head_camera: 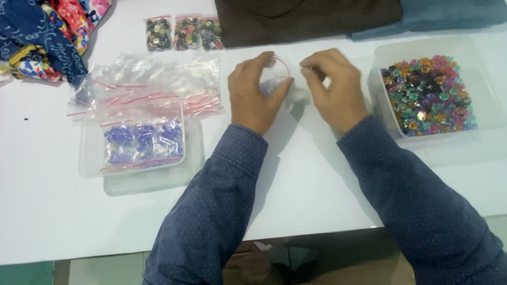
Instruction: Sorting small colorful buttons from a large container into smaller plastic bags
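I see the small clear bag (281,82) pinched between both hands above the worktop (45,211) centre: left hand (258,95) fingers clenched on its left edge, right hand (333,88) fingers pinching its red-striped mouth. The tub of coloured beads (429,96) lies just right of my right hand.

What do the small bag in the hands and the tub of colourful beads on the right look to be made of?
The small clear bag with red zip strip, held between left hand and right hand, looks like thin glossy plastic film: see-through and crinkled. The rectangular translucent tub seems frosted rigid plastic. Its multicoloured beads glint, likely plastic or glass.
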